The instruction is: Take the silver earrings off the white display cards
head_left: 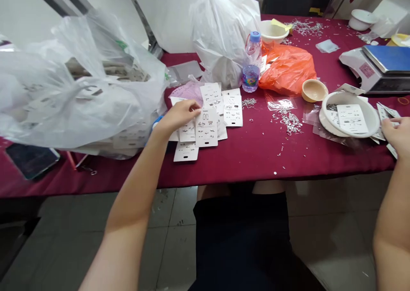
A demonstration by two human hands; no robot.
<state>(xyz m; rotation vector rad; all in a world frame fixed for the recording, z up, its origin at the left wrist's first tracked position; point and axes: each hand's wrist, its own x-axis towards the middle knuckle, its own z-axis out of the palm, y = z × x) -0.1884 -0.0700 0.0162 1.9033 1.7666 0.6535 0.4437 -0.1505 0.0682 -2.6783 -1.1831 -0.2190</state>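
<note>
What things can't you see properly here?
All in the head view:
Left hand: its own fingers hide whether it grips or just touches a card.
Right hand: cut off by the right edge, so its grip is unclear.
White cards: printing too small to read.
White bag: its plastic hides what's inside.
White bowl: cards cover much of its bottom.

left hand (179, 114) – fingers (193, 104) bent | right hand (399, 135) – out wide
</note>
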